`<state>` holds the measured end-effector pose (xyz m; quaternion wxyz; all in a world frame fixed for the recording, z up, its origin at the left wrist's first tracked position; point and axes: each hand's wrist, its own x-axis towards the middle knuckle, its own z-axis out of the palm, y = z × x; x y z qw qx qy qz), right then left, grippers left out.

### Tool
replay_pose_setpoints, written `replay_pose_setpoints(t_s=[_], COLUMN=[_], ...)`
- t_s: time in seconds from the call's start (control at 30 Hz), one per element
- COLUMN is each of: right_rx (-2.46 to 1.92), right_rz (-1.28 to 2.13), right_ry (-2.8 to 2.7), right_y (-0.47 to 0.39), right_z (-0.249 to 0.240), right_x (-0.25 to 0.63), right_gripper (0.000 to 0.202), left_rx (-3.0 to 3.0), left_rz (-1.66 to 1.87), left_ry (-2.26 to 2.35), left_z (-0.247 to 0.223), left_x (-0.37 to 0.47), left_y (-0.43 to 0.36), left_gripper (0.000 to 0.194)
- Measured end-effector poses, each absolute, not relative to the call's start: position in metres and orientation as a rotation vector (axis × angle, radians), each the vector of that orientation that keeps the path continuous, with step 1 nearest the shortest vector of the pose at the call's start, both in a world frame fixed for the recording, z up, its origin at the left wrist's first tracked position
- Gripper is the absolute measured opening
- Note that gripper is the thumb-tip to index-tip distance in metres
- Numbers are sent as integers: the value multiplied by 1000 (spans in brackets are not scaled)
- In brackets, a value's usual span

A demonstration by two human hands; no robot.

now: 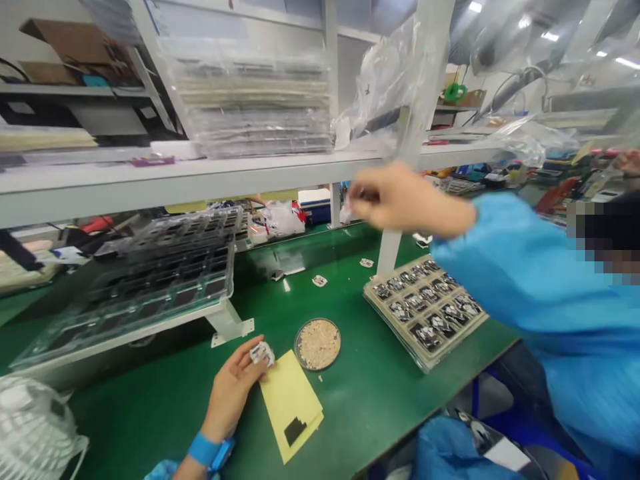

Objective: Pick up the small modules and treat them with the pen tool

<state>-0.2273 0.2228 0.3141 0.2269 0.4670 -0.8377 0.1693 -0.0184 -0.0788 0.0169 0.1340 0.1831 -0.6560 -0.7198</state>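
My left hand (233, 387), with a blue band at the wrist, holds a small white part (263, 354) between thumb and fingers. Beside it lie yellow paper sheets (290, 400) with a black piece (295, 431) on them. My right hand (395, 200), in a blue sleeve, is raised in front of the shelf post and blurred; its fingers are curled, and what they hold, if anything, cannot be made out. A round dish of pale bits (318, 344) sits right of the sheets. Below my right arm is a compartment tray (425, 310) filled with small black and white parts.
Stacked clear trays with dark pieces (170, 267) stand on a low white stand at left. A white shelf (280, 172) with wrapped stacks crosses above the green table (350, 400). Loose white parts (320, 281) lie behind the dish. A white fan-like object (35, 427) is at lower left.
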Motion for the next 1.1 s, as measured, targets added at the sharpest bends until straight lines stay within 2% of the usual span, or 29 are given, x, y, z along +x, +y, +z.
replay_pose_setpoints(t_s=[0.1, 0.2, 0.27, 0.37, 0.6, 0.67, 0.77, 0.9, 1.1], right_rx=[1312, 1130, 1080, 1099, 1109, 1145, 1363, 1543, 1307], right_rz=[444, 464, 478, 488, 575, 776, 1219, 1598, 2192], right_ry=[-2557, -2677, -2727, -2790, -2779, -2711, -2565, -2320, -2465], right_y=[259, 280, 283, 280, 274, 258, 213, 155, 142], right_z=[200, 117, 89, 78, 102, 106, 105, 89, 56], right_x=[-227, -250, -268, -285, -276, -253, -202, -143, -134], right_gripper=[9, 8, 13, 25, 20, 24, 20, 15, 21], left_rx=[556, 551, 540, 535, 522, 549, 551, 480, 394], left_rz=[-2018, -1932, -1892, -1895, -2085, -2191, -2341, -2369, -2305], left_ry=[-1974, -2111, -2175, -2185, -2058, -1959, -1773, -1706, -1771], left_z=[19, 17, 16, 15, 20, 23, 28, 32, 26], left_x=[-20, -19, -19, -20, -22, -26, -34, -40, -29], left_y=[-77, -73, -69, -61, -49, -47, -44, -42, -41], left_gripper=[80, 64, 53, 48, 42, 42, 39, 34, 33])
